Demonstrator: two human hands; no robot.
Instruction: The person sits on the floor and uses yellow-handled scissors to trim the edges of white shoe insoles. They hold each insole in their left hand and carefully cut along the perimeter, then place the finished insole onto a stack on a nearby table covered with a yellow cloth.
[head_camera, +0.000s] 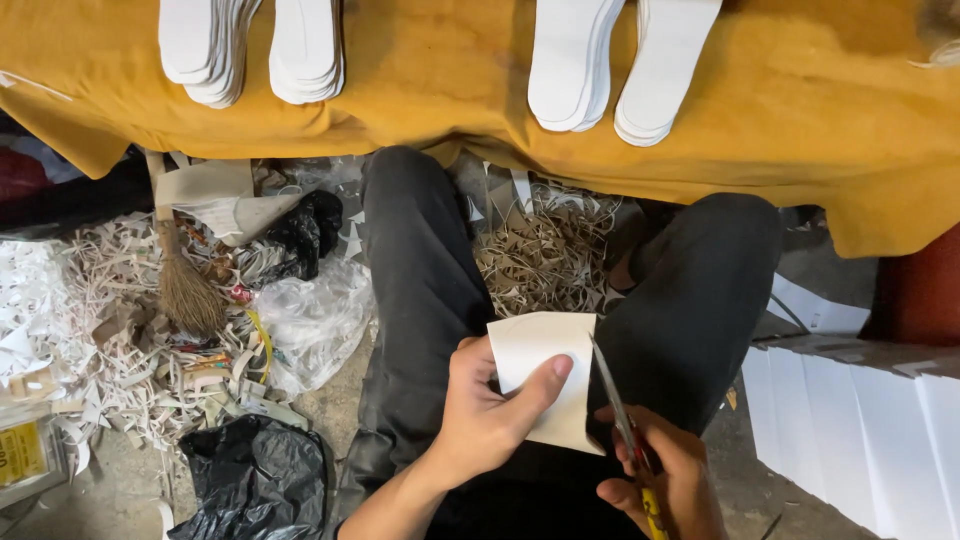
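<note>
At 6 o'clock in the head view, over the person's lap, the left hand (480, 420) is pinching a white sheet piece (545, 375), thumb lying across its face and fingers closing behind it. Right hand (665, 480), at 5 o'clock, is gripping yellow-handled scissors (625, 430); blades are pointing toward 12 o'clock and running along the sheet's right edge, touching it. Whether the blades are parted is not readable.

Black trousers (430, 290) are filling the centre, knees spreading toward 11 and 1 o'clock.

At 12 o'clock a desk covered with mustard-yellow cloth (800, 100) is carrying four stacks of white insole-shaped cutouts (570, 60), toes hanging toward the near edge.

Between the knees, a heap of tan paper trimmings (545, 255) is lying on the floor. At 9 o'clock, white offcuts (60, 310), a small hand broom (185, 280), a clear plastic bag (315, 320) and a black plastic bag (250, 480) are sitting together. At 3 o'clock, flat white sheets (860, 430) are standing stacked beside the right leg.
</note>
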